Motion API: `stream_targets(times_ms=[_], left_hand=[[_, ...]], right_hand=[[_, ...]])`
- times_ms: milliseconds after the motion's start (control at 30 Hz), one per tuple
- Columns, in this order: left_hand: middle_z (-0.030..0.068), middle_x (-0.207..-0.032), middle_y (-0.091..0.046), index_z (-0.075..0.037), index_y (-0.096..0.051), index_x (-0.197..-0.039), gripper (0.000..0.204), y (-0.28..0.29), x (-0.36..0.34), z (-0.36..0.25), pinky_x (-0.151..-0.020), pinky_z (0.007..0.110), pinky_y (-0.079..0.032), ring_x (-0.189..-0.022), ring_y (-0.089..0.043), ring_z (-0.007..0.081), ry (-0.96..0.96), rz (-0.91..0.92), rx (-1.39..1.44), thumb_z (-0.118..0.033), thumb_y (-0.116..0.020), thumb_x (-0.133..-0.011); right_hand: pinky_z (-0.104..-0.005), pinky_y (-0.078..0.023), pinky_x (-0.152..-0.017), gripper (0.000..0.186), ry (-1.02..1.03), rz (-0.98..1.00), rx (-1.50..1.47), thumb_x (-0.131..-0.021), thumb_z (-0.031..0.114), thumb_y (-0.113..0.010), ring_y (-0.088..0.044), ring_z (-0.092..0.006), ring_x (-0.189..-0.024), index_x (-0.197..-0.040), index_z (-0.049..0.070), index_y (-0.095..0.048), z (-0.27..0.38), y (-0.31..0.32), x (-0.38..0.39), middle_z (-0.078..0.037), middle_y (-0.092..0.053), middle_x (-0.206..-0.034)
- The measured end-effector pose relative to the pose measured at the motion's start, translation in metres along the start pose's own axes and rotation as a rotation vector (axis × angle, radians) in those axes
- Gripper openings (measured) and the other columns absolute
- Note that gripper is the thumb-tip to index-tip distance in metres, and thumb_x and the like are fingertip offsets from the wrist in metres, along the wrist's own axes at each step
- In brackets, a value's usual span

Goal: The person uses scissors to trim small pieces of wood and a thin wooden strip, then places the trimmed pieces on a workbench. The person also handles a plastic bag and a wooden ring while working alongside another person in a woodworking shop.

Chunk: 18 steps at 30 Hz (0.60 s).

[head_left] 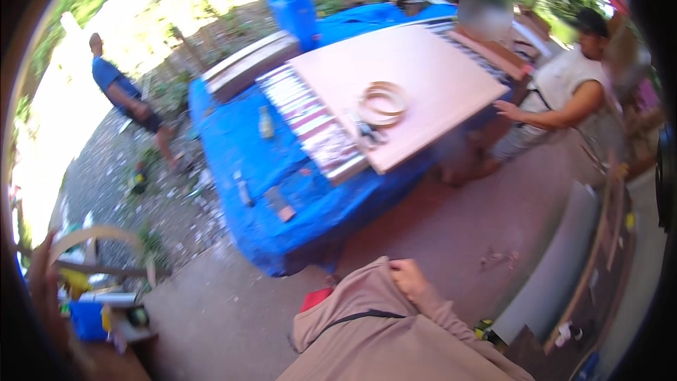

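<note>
The right hand is clenched on the hem of a tan garment, pinching a fold of the cloth up at the lower middle of the view. The garment hangs over the person's front, its gathered edge lifted toward the table, with a dark strap crossing it and a patch of red cloth showing at its left edge. The left hand is raised at the far left rim, fingers spread and curled around nothing that shows; it touches nothing visible, and a pale curved strip arcs just beside it.

Beyond the hands lies bare brown ground, then a table draped in a blue tarp. On the tarp rests a large pale board, its long axis running from the near right corner up toward the far left, laid over a striped slatted panel. A coil of light banding sits on the board near its middle.

At the board's right side another person in a pale sleeveless top rests a hand on its edge. Far left, a person in a blue shirt stands on gravel.
</note>
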<state>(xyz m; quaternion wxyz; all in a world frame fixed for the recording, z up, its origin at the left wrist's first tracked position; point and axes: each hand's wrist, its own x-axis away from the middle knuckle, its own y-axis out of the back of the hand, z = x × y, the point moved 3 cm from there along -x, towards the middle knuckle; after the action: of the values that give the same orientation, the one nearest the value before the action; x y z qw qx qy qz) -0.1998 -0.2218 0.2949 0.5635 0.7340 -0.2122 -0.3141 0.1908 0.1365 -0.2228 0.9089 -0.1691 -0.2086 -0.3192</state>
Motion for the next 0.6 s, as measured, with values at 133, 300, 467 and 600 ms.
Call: stream_targets(times_ms=[133,300,467,600], left_hand=[[0.0121,-0.133,-0.073,0.004,-0.066,-0.141,0.033,-0.087,-0.01,0.026,-0.105,0.031,-0.049,-0.119,-0.065,0.0168,0.014,-0.021,0.346,-0.012,-0.054,-0.116],[0.0068,-0.113,-0.071,-0.001,-0.062,-0.146,0.034,-0.161,-0.008,-0.002,-0.074,0.021,-0.048,-0.086,-0.062,0.0052,0.138,-0.103,0.719,-0.012,-0.058,-0.114],[0.0093,-0.112,-0.073,-0.004,-0.055,-0.155,0.046,-0.176,-0.005,-0.032,-0.071,0.024,-0.05,-0.08,-0.065,0.0095,0.073,-0.133,1.008,-0.013,-0.062,-0.111],[0.0122,-0.115,-0.075,0.002,-0.051,-0.156,0.056,-0.222,-0.001,-0.065,-0.081,0.032,-0.058,-0.088,-0.072,0.0162,0.079,0.036,1.359,-0.017,-0.069,-0.107]], right_hand=[[-0.0378,-0.063,-0.098,0.036,-0.31,0.135,-0.433,-0.103,0.005,-0.069,-0.076,-0.0223,-0.111,-0.137,-0.009,-0.068,0.025,-0.018,0.028,-0.014,-0.077,-0.127],[-0.0379,-0.061,-0.104,0.037,-0.223,0.191,-0.782,-0.105,0.004,-0.067,-0.074,-0.0224,-0.117,-0.14,-0.006,-0.067,0.03,-0.028,0.065,-0.014,-0.075,-0.134],[-0.038,-0.06,-0.105,0.037,-0.217,0.211,-0.787,-0.105,0.005,-0.066,-0.074,-0.0225,-0.118,-0.141,-0.005,-0.067,0.011,-0.029,0.075,-0.014,-0.074,-0.135],[-0.0381,-0.06,-0.106,0.037,-0.163,0.205,-0.789,-0.105,0.005,-0.066,-0.074,-0.0226,-0.119,-0.141,-0.004,-0.066,-0.007,-0.022,0.084,-0.014,-0.074,-0.136]])
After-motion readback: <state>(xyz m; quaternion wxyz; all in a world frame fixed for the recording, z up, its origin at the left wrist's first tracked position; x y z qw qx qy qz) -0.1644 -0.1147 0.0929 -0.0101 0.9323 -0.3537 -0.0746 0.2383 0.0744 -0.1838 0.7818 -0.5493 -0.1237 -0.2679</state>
